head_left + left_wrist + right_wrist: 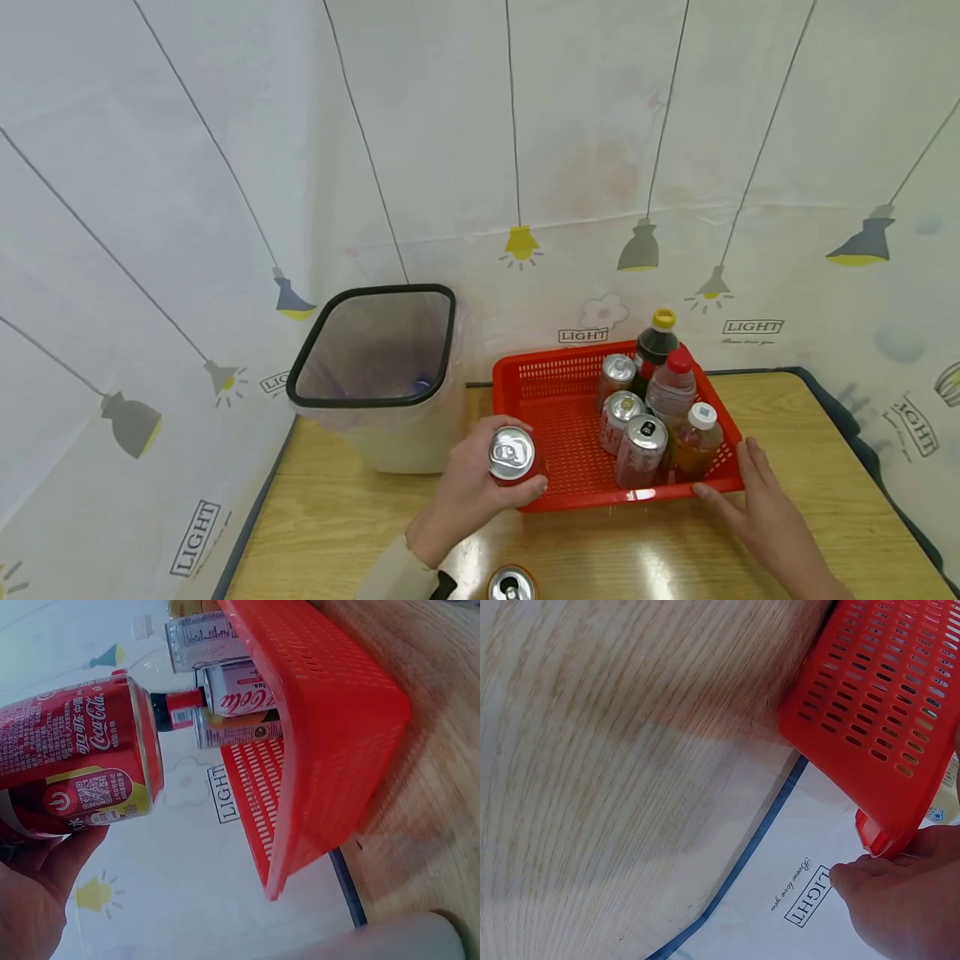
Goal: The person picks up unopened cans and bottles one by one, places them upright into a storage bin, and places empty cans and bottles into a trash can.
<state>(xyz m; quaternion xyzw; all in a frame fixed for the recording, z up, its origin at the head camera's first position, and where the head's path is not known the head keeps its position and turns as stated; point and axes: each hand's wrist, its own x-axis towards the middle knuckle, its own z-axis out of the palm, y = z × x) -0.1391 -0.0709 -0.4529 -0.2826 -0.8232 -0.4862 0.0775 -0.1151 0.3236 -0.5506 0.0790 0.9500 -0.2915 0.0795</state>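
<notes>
My left hand (474, 487) grips a red Coca-Cola can (90, 742) upright, above the near left corner of a red plastic basket (558, 454). The can's pull tab side faces up in the head view. At the basket's near right corner, my right hand (776, 521) holds the rim, thumb on the front edge and fingers along the right side. Inside the basket, on its right, stand several drinks: a silver can (641, 454) with its mouth opened, other cans, a cola bottle (655, 346), a red-capped clear bottle (672, 387) and a white-capped bottle (693, 446) with amber liquid.
Left of the basket stands a pale waste bin (405, 433) with a black rim and a clear liner; something blue lies inside. An opened can (513, 585) sits on the wooden table (322, 517) near me. A printed lamp-pattern sheet hangs behind.
</notes>
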